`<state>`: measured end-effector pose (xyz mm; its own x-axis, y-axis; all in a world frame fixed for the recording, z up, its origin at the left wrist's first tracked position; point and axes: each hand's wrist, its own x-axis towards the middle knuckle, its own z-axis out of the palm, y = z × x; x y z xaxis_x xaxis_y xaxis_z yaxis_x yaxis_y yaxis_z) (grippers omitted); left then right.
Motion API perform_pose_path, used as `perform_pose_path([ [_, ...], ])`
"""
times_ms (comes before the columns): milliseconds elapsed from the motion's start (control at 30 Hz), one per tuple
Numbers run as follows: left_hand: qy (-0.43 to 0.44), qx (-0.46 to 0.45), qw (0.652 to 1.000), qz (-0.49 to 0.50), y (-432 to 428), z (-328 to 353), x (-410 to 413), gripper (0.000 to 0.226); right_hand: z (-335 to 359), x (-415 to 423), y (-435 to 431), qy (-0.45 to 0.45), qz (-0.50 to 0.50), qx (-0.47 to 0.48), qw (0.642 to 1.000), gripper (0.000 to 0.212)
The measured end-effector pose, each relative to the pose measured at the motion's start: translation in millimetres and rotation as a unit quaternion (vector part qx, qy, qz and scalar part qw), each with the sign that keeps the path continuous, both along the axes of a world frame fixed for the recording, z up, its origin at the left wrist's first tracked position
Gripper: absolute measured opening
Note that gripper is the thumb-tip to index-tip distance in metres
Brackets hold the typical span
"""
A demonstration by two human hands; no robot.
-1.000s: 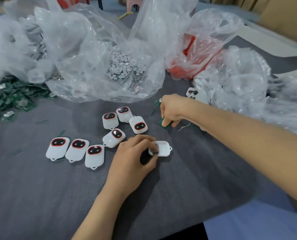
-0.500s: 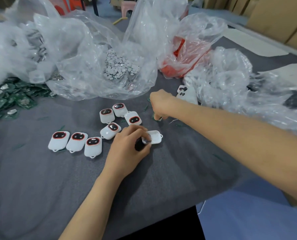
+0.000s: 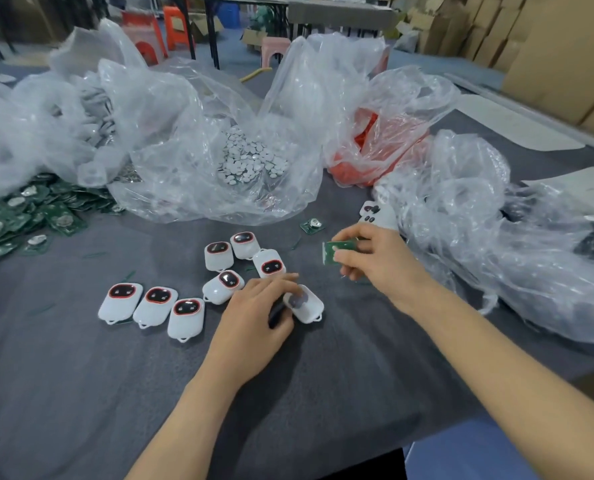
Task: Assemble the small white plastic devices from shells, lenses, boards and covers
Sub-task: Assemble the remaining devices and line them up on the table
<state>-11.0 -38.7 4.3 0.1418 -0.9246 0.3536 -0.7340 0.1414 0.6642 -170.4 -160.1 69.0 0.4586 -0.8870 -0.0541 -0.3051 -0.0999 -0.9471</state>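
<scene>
Grey table [image 3: 80, 393], white shells [image 3: 186, 318] w/ red-rimmed lenses, green boards [image 3: 46, 209], clear bags [image 3: 191, 133]

One white shell [image 3: 307, 306] lies hollow-up near a pinched, upright green board [image 3: 332, 254].
</scene>
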Motion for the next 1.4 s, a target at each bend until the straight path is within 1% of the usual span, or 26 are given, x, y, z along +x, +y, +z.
perform_pose_path([
  [33,-0.007,0.007,1.000,0.003,0.5,-0.8,-0.5,0.041,-2.5,-4.9,2.5,-0.050,0.001,0.044,0.998,0.016],
  [67,-0.011,0.011,1.000,0.005,1.0,-1.6,-0.7,0.046,-4.6,-8.8,5.7,-0.088,0.000,0.067,0.994,0.017],
  [100,-0.012,0.013,1.000,0.009,1.2,-1.9,-0.6,0.048,-7.2,-11.6,8.9,-0.110,-0.004,0.066,0.992,0.018],
  [167,-0.009,0.012,1.000,0.018,1.7,-2.3,-0.1,0.047,-11.5,-14.4,17.3,-0.125,-0.009,0.024,0.992,0.022],
  [233,-0.019,0.018,0.999,0.021,2.0,-2.0,-0.4,0.044,-15.7,-13.9,25.2,-0.152,-0.022,-0.006,0.988,0.034],
  [300,-0.038,0.031,0.999,0.024,1.4,-1.2,-1.9,0.045,-18.5,-13.6,31.1,-0.183,-0.027,-0.007,0.983,0.048],
  [367,-0.036,0.036,0.998,0.028,1.5,0.2,-3.4,0.046,-21.3,-13.3,35.5,-0.206,-0.007,0.006,0.978,0.050],
  [433,-0.002,0.022,0.999,0.032,3.0,2.6,-3.8,0.041,-23.9,-11.3,39.7,-0.206,-0.003,0.006,0.979,0.041],
  [500,0.056,-0.002,0.997,0.044,5.1,5.3,-3.0,0.029,-27.5,-7.2,43.7,-0.207,-0.008,0.010,0.978,0.033],
  [567,0.111,-0.016,0.992,0.048,7.0,8.4,-2.8,0.018,-31.1,-0.1,49.3,-0.208,0.000,0.018,0.978,0.031],
  [633,0.147,-0.023,0.988,0.046,8.1,10.6,-3.3,0.009,-33.5,7.9,55.1,-0.209,0.012,0.027,0.977,0.032],
  [733,0.186,-0.016,0.980,0.066,8.2,8.7,-2.1,0.014,-35.3,15.8,59.9,-0.209,0.023,0.042,0.977,0.033],
  [833,0.220,0.005,0.972,0.086,7.1,4.6,1.7,0.012,-36.3,18.7,62.4,-0.226,0.031,0.064,0.971,0.035],
  [967,0.258,-0.003,0.961,0.095,6.8,4.2,3.4,0.016,-35.9,21.9,63.3,-0.258,-0.010,0.080,0.963,0.031],
  [1033,0.252,-0.012,0.961,0.111,7.1,3.5,3.2,0.017,-35.2,20.3,59.4,-0.264,-0.031,0.070,0.962,0.035],
  [1133,0.197,-0.032,0.971,0.130,7.9,2.3,2.9,0.024,-33.4,13.4,52.5,-0.278,-0.047,0.089,0.955,0.039],
  [1200,0.147,-0.048,0.979,0.130,7.6,2.8,1.8,0.032,-31.3,8.4,49.9,-0.292,-0.049,0.116,0.948,0.031],
  [1300,0.119,-0.059,0.983,0.129,6.4,3.7,0.3,0.033,-28.2,4.9,48.9,-0.298,-0.067,0.151,0.940,0.017],
  [1400,0.103,-0.064,0.984,0.127,7.2,5.5,-0.6,0.027,-27.8,6.1,49.1,-0.245,-0.099,0.140,0.954,0.013],
])
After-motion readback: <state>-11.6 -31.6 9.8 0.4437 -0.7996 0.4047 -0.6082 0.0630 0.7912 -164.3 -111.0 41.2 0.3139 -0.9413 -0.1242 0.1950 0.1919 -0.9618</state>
